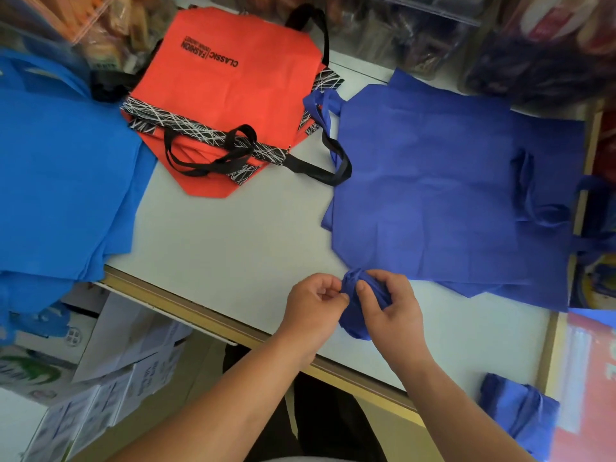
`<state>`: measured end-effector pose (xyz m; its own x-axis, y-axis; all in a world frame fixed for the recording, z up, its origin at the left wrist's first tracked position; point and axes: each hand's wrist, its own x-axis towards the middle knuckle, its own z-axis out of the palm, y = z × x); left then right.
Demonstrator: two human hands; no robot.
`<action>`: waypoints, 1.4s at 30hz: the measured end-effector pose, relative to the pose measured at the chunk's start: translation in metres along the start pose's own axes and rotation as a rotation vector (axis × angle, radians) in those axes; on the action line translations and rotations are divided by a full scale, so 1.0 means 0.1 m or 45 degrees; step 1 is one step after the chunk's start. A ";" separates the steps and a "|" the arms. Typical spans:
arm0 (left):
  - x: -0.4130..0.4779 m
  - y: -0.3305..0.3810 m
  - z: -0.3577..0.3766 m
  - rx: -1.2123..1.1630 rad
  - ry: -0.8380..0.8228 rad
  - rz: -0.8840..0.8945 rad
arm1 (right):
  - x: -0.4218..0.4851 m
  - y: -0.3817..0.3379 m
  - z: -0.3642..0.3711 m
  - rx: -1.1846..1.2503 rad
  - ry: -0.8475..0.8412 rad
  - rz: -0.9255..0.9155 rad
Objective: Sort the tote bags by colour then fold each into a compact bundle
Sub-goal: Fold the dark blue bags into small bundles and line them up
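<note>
Together, both hands pinching crumpled blue fabric bundle [358, 315], smooth table [233, 235]

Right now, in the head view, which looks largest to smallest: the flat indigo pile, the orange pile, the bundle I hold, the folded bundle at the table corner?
1. flat indigo pile
2. orange pile
3. folded corner bundle and held bundle: not ranked; the held one is partly hidden.
</note>
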<state>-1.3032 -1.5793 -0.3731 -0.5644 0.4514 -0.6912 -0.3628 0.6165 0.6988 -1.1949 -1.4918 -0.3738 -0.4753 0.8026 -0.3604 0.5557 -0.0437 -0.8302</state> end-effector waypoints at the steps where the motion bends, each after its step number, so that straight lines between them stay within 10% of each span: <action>1: -0.03 0.07 -0.01 -0.101 -0.050 -0.033 | -0.02 -0.04 -0.03 0.024 -0.005 -0.007; 6: -0.16 0.40 -0.04 -0.288 -0.253 -0.081 | -0.14 -0.29 -0.22 0.104 -0.023 -0.075; 18: -0.69 0.81 -0.03 -0.474 0.015 0.163 | -0.25 -0.93 -0.41 0.028 0.038 -0.491; 26: -0.75 0.68 -0.27 -0.410 0.059 0.266 | -0.22 -1.08 -0.53 0.013 -0.251 -0.336; 35: -0.82 0.83 -0.46 0.054 0.174 0.649 | -0.34 -1.25 -0.65 0.270 -0.112 -0.067; 42: -0.95 0.92 -0.54 -0.011 -0.105 0.655 | -0.48 -1.27 -0.83 0.297 -0.216 -0.058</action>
<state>-1.3228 -1.6002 -0.2337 -0.6108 0.7443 -0.2700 -0.0601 0.2965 0.9532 -1.1861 -1.4758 -0.2162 -0.6143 0.6968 -0.3703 0.3687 -0.1614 -0.9154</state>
